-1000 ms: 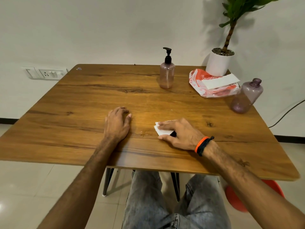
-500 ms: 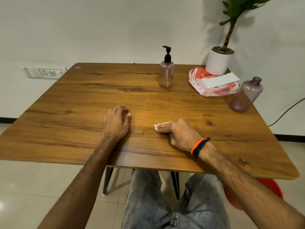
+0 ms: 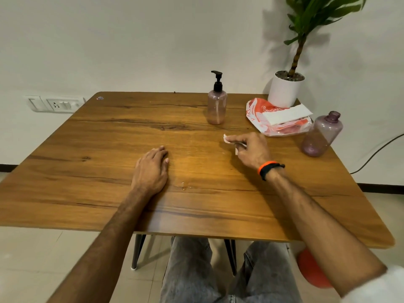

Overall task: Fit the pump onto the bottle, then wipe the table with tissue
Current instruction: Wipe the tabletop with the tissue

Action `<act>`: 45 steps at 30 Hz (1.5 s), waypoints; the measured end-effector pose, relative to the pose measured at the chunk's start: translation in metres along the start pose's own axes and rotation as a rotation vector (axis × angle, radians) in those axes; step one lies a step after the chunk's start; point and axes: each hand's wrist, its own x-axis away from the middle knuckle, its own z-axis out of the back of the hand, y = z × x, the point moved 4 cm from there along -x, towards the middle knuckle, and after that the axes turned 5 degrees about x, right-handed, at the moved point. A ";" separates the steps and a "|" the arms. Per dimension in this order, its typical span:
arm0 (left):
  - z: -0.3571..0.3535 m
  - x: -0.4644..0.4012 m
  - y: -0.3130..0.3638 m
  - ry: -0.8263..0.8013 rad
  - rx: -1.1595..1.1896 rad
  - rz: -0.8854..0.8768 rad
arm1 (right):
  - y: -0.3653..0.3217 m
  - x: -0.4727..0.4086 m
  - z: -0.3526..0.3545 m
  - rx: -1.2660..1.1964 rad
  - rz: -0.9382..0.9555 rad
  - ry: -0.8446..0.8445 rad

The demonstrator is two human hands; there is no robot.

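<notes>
A pinkish clear bottle (image 3: 216, 107) with a black pump (image 3: 217, 80) fitted on top stands upright at the back middle of the wooden table (image 3: 109, 138). My right hand (image 3: 251, 149) is closed around a crumpled white tissue (image 3: 226, 138), held just right of the table's centre, close to the surface. My left hand (image 3: 152, 169) lies flat on the table, palm down, holding nothing. A few small wet drops (image 3: 184, 185) show on the wood between my arms.
An orange-and-white tissue pack (image 3: 277, 119) with a white tissue on top lies at the back right. A second purple bottle (image 3: 321, 134) without a cap stands near the right edge. A white plant pot (image 3: 285, 88) sits in the back right corner.
My right hand has moved away from me and to the right with the tissue, now bunched in the fingers. The left hand has stayed put.
</notes>
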 end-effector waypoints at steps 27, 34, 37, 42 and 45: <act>-0.005 -0.001 -0.004 -0.003 -0.012 0.000 | -0.004 0.016 -0.003 -0.357 -0.010 -0.149; -0.008 -0.001 -0.008 0.019 -0.009 -0.015 | 0.036 -0.059 -0.009 0.130 -0.094 -0.023; -0.009 -0.002 -0.009 0.029 0.003 -0.021 | 0.042 -0.071 -0.019 0.253 -0.063 -0.076; -0.010 -0.003 -0.010 0.049 -0.003 -0.015 | 0.042 -0.071 -0.030 0.335 -0.038 -0.111; -0.011 -0.003 -0.010 0.041 -0.008 -0.015 | 0.028 -0.053 -0.030 0.279 0.048 -0.180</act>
